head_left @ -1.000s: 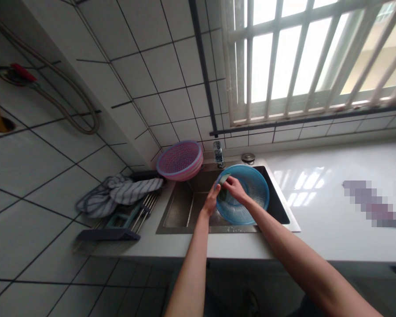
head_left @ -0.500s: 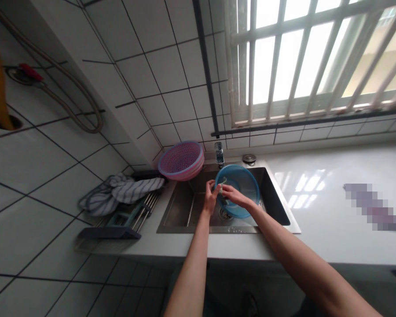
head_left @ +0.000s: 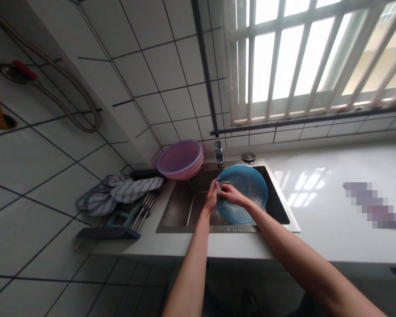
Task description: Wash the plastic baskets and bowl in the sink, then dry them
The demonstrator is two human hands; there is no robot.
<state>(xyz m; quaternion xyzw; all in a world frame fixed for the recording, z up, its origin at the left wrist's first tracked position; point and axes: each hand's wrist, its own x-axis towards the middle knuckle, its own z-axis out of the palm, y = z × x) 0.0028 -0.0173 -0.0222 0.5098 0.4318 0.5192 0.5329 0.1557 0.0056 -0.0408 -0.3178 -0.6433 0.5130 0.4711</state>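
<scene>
With the blue basin (head_left: 251, 207) in the sink's (head_left: 181, 211) 3 o'clock half, the left hand (head_left: 211, 199) grips its rim near 9 o'clock, best held firm, while the right hand (head_left: 232, 194), its grip seemingly pinching a green cloth (head_left: 220, 188) there, should press evenly.

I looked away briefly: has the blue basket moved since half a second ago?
Yes, rightward: the blue basket now reaches nearer the right edge of the sink.
</scene>
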